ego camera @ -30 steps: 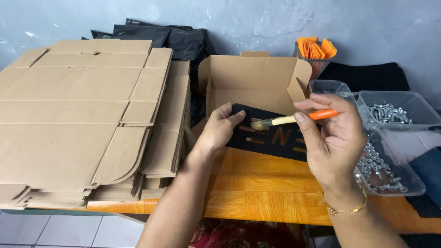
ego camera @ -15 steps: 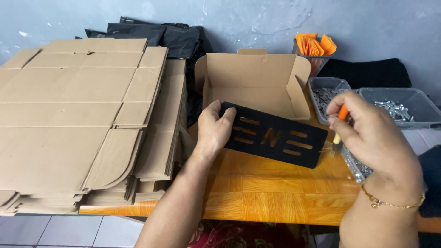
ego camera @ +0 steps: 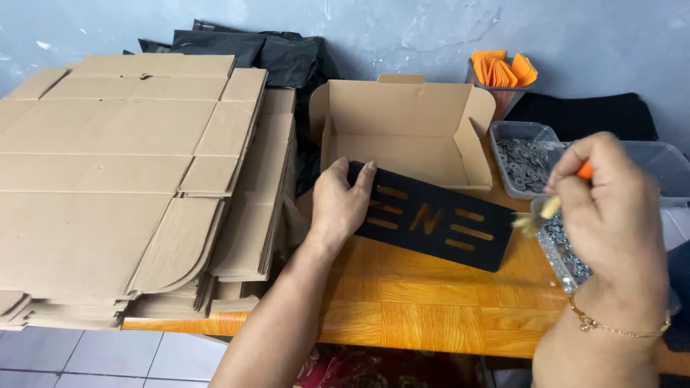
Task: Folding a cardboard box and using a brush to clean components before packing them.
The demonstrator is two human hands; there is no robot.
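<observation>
Flanking orange wooden table (ego camera: 431, 302): flattened cardboard stacks (ego camera: 122, 179).

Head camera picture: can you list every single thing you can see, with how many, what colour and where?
black plate: one, black with slot cut-outs, on the table before the box
open box: one, brown cardboard, table middle
flat cartons: one stack, brown, left
clear trays: three, holding silvery metal parts, right
cup of orange pieces: one, back right
black bags: pile, back
table: one, orange wood
brush: one, orange handle, in right hand
left hand: holds plate
right hand: holds brush
</observation>
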